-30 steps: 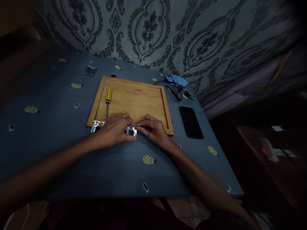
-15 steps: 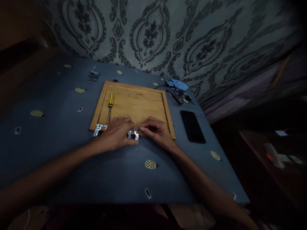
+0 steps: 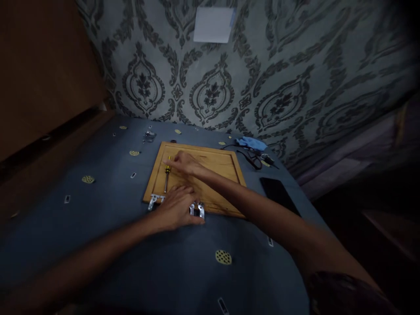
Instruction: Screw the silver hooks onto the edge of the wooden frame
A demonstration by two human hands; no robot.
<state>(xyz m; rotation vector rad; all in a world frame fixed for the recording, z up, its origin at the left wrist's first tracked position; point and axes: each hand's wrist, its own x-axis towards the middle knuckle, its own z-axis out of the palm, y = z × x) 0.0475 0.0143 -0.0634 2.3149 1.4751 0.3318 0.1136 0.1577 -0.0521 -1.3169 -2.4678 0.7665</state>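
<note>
A wooden cabinet door panel (image 3: 213, 166) with a raised frame lies on the blue-covered table. Along its front edge is silvery metal hinge hardware: a hinge (image 3: 201, 211) at my left hand's thumb and another metal hinge (image 3: 152, 202) at the left corner. My left hand (image 3: 179, 205) is curled over this edge, its thumb and fingers around the right-hand hinge. My right hand (image 3: 183, 162) reaches across the panel, with its fingertips closed at the yellow-and-black handle of a screwdriver (image 3: 166, 178). The screwdriver still lies along the panel's left side. Part of the hardware is hidden under my left hand.
A black phone (image 3: 278, 194) lies right of the panel, partly behind my right forearm. Glasses (image 3: 252, 158), keys (image 3: 269, 161) and a blue cloth (image 3: 252, 143) are at the back right. Small metal parts (image 3: 149, 136) sit at the back left, before the patterned wall (image 3: 210, 92).
My right hand has left the hinge at the front edge and moved up and left to the screwdriver handle. My left hand stays on the hinge. The camera view has tilted upward.
</note>
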